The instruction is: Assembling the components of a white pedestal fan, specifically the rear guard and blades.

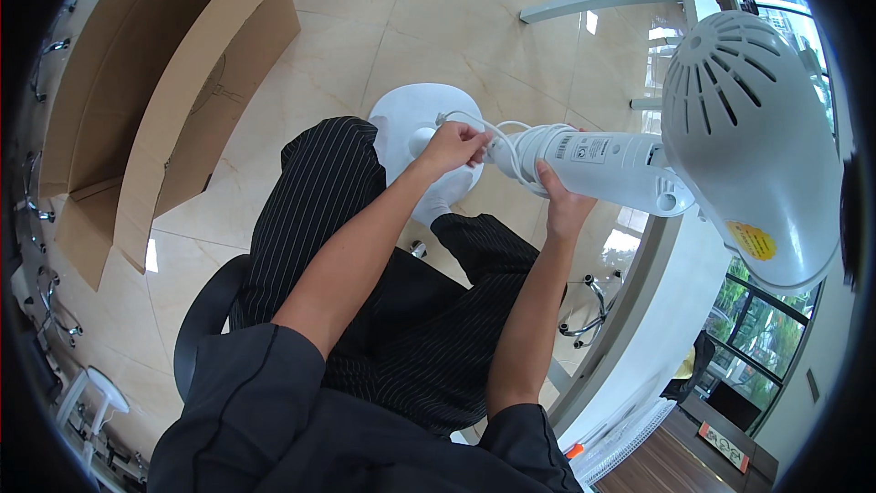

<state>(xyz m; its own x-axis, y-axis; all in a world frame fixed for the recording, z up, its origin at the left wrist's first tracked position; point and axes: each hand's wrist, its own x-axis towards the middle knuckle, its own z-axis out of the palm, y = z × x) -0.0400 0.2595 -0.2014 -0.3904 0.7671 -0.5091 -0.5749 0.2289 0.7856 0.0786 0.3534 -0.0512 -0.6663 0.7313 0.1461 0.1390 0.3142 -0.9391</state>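
A white pedestal fan [620,160] slants across in front of me, its slotted, rounded head [750,141] at the right. Its round white base [399,110] is past my knees, at the left end of the column. White power cord [537,144] is looped around the column's lower part, and one stretch of it arcs over toward the base. My left hand [453,148] is closed, fingertips pinched on the cord beside the narrow pole. My right hand [566,204] grips the column from the near side, thumb against the wound cord.
An open cardboard box [196,119] stands on the tiled floor [356,46] at the left. A white table [630,310] runs along my right, below the fan head. Wheeled chair legs [591,310] show under it. I sit on a black chair [208,315].
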